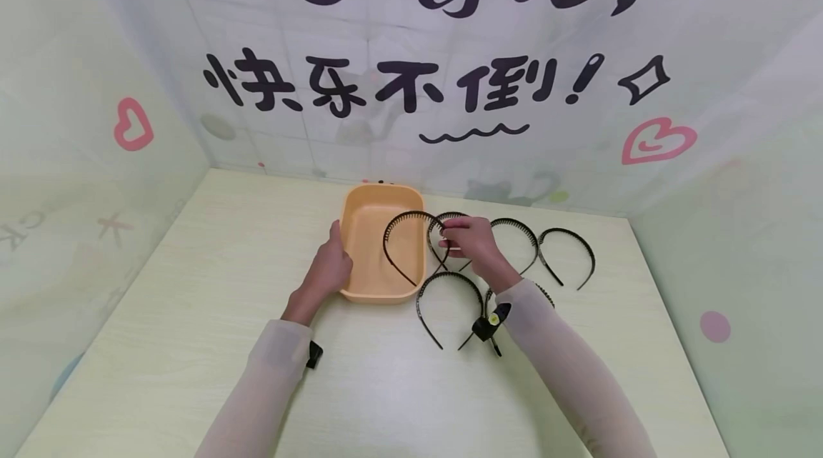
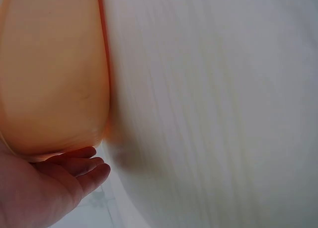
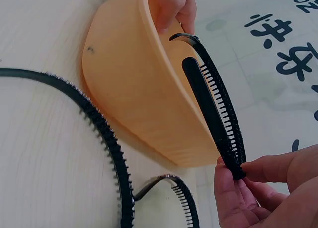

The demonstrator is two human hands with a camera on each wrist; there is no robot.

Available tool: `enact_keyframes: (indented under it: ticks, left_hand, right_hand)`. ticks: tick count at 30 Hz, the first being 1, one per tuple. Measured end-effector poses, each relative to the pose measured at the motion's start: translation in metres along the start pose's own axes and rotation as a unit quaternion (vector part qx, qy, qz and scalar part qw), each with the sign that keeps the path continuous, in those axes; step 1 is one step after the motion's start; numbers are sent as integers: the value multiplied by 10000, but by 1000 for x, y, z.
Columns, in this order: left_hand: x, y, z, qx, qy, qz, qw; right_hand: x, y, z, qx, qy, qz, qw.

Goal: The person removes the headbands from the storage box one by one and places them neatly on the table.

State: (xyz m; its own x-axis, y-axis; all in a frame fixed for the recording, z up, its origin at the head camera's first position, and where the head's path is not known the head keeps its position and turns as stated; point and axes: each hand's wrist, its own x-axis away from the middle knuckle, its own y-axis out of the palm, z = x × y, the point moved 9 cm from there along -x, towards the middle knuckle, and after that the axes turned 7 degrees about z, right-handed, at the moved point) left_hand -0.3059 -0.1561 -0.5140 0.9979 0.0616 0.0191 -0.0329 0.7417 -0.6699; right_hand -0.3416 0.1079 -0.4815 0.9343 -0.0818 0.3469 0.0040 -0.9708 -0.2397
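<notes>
A shallow orange plastic basin (image 1: pixel 368 247) sits toward the back of the table. My left hand (image 1: pixel 329 265) grips its left side, thumb over the rim; in the left wrist view the fingers (image 2: pixel 92 178) curl under the basin's edge. With thumb and fingertips, my right hand (image 1: pixel 474 240) pinches one end area of a black toothed headband (image 3: pixel 203 96). That headband hangs over the basin's right part in the head view, raised beside the rim in the right wrist view. Another black headband (image 1: pixel 450 274) lies just in front, right of the basin.
More black headbands lie right of the basin: one behind the right hand, one beside it (image 1: pixel 532 238), one farthest right (image 1: pixel 588 247), and one partly hidden under the right forearm (image 1: pixel 546 294). A printed white curtain (image 1: pixel 366 136) borders the table's back and sides.
</notes>
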Motion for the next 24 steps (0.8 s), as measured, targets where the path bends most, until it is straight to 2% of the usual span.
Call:
enact_keyframes:
  ticks: [8,24]
  left_hand:
    - [0,-1,1,-73,39,41,10000]
    - [0,0,0,-187,-22,54,9998]
  right_hand:
    - [1,-22,8,-31,153,94,9998]
    - [3,-74,27,300,-47,246,9992]
